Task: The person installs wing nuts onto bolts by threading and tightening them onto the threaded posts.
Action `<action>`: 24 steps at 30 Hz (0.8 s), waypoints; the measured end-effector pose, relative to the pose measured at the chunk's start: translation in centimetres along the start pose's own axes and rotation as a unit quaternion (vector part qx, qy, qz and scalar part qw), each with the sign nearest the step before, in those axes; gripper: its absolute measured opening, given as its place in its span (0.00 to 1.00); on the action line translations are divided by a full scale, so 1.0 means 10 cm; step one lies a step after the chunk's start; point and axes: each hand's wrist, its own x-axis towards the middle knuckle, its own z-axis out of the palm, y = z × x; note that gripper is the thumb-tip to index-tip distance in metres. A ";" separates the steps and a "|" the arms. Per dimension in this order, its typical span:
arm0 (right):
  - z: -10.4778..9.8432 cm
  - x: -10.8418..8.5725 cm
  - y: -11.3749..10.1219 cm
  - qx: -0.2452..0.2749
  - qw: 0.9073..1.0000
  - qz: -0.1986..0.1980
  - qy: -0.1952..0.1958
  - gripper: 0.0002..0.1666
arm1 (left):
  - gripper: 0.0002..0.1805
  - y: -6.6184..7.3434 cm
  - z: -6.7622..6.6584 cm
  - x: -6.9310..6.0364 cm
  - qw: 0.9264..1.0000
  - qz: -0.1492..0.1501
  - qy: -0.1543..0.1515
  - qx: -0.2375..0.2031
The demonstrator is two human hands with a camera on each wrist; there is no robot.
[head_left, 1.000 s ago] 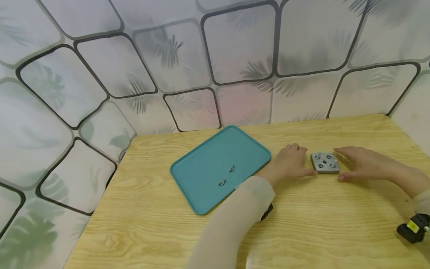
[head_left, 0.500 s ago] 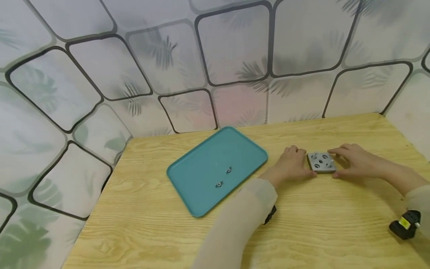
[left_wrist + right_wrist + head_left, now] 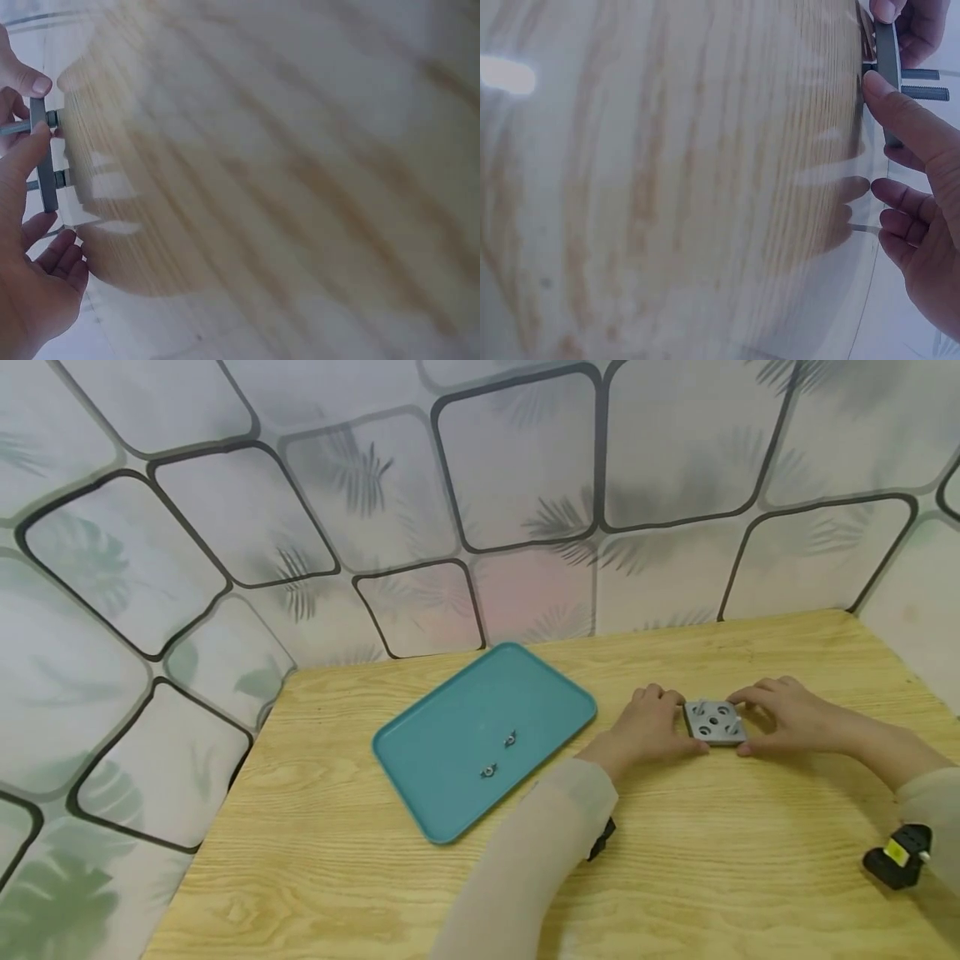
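Plate (image 3: 717, 732) with bolts (image 3: 926, 93), pinched at opposite sides by left hand (image 3: 651, 727) and right hand (image 3: 795, 721), both having drawn in; two-handed handling now appears possible

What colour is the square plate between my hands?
The plate is grey; the head view shows it best.

Two hands (image 3: 651, 727), one plate (image 3: 717, 734), seemingly two bolts (image 3: 926, 93), two wing nuts (image 3: 488, 771), one tray (image 3: 450, 743)
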 end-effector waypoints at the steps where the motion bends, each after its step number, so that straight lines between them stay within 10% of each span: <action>1: 0.00 0.00 -0.01 0.000 1.000 0.002 -0.002 0.38 | 0.40 -0.01 0.00 0.00 1.000 0.001 0.000 0.001; 24: 0.02 0.04 -0.15 0.025 0.999 -0.015 -0.022 0.39 | 0.40 -0.14 0.01 -0.06 0.998 0.055 0.002 0.035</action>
